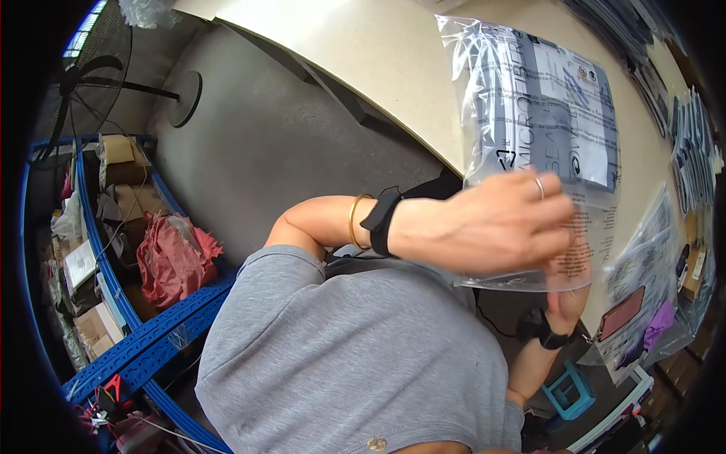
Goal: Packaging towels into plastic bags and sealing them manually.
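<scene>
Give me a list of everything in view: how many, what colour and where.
Plastic bag: one, clear, upper right, grey folded item inside
Table: one, cream, top to right
Packets: several, greyish, right edge, overlapping
Phone-like object: one, reddish, right
Purple item: one, purple, beside it
Stool: one, teal, lower right
Fan: one, black, upper left
Rack: count unclear, blue, left
Boxes: several, brown, at the rack
Crumpled bag: one, red, at the rack
Shirt: one, grey, lower centre
Wrist straps: two, black, one per wrist
Bracelet: one, gold, left forearm
Left hand: one, bare, ringed, over the bag's near end
Right hand: one, bare, partly behind the bag
</scene>
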### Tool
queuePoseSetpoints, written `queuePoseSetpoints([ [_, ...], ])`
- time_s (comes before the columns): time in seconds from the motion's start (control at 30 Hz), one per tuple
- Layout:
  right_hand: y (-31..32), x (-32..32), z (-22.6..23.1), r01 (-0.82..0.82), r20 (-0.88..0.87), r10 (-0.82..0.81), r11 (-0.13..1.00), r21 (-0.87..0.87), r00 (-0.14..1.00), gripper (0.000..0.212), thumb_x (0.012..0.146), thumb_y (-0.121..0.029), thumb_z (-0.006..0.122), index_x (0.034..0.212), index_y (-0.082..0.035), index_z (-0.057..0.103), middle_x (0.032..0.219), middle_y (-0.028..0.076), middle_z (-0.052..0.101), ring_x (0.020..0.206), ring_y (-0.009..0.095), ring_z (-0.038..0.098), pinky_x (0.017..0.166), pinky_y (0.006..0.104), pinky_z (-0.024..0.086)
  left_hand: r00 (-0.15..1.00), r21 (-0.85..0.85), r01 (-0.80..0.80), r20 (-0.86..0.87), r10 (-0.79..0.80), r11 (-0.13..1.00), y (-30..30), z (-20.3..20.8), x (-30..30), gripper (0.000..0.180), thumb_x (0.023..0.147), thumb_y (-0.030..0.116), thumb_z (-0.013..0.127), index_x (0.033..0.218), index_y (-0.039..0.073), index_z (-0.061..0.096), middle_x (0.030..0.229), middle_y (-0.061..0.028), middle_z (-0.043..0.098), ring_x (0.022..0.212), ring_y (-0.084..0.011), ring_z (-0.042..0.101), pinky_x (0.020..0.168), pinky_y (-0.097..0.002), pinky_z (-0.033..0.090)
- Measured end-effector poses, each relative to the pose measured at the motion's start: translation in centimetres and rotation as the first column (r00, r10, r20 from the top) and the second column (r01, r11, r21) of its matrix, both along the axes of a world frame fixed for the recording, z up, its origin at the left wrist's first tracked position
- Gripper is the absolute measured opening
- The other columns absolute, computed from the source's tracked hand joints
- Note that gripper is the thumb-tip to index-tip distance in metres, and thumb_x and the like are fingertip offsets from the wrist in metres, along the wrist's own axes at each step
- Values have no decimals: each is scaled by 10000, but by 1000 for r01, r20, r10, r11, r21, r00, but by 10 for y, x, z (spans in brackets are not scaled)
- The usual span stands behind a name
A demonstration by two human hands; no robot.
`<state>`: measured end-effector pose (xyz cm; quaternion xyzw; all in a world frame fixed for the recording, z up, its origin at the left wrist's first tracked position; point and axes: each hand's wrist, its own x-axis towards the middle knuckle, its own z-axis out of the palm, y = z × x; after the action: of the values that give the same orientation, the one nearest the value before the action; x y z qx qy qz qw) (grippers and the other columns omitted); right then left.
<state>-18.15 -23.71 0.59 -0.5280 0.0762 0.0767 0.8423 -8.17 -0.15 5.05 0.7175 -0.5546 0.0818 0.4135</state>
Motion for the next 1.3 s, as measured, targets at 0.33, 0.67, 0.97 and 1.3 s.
queuePoseSetpoints([
  [0.33, -35, -45, 4, 269, -43, -267, 958, 96, 963, 711, 935, -265, 501, 1451, 36, 117, 1423, 245, 331, 1251, 307, 443, 1033, 405, 391, 974, 327, -172, 194, 112, 929, 11, -45, 32, 388, 760, 163, 626, 1144, 217, 639, 1477, -23, 346, 1397, -220, 256, 1141, -529, 157],
  [0.67, -47, -55, -8, 184, 6, -184, 982, -51, 983, 591, 978, -253, 430, 1433, 37, 188, 1288, 203, 450, 1130, 276, 516, 964, 392, 445, 930, 269, -341, 235, 282, 901, 8, -34, 26, 301, 744, 251, 686, 1035, 178, 664, 1439, -61, 395, 1346, -266, 335, 1121, -513, 206],
  [0.97, -50, -55, 0, 319, -2, -321, 944, -89, 947, 555, 986, -276, 430, 1424, 11, 244, 1074, 126, 536, 820, 172, 572, 772, 350, 534, 999, 115, 36, -27, -33, 993, 36, -55, -12, 267, 688, 247, 758, 804, 71, 595, 982, -51, 624, 946, -236, 587, 898, -383, 461],
  [1.3, -35, -47, 8, 350, -2, -357, 916, -195, 934, 580, 992, -304, 418, 1424, 29, 223, 1094, 125, 533, 810, 153, 580, 754, 328, 545, 994, 6, -101, 37, 100, 995, 37, -58, -10, 255, 661, 195, 779, 812, 67, 617, 939, -50, 644, 813, -222, 592, 679, -324, 483],
])
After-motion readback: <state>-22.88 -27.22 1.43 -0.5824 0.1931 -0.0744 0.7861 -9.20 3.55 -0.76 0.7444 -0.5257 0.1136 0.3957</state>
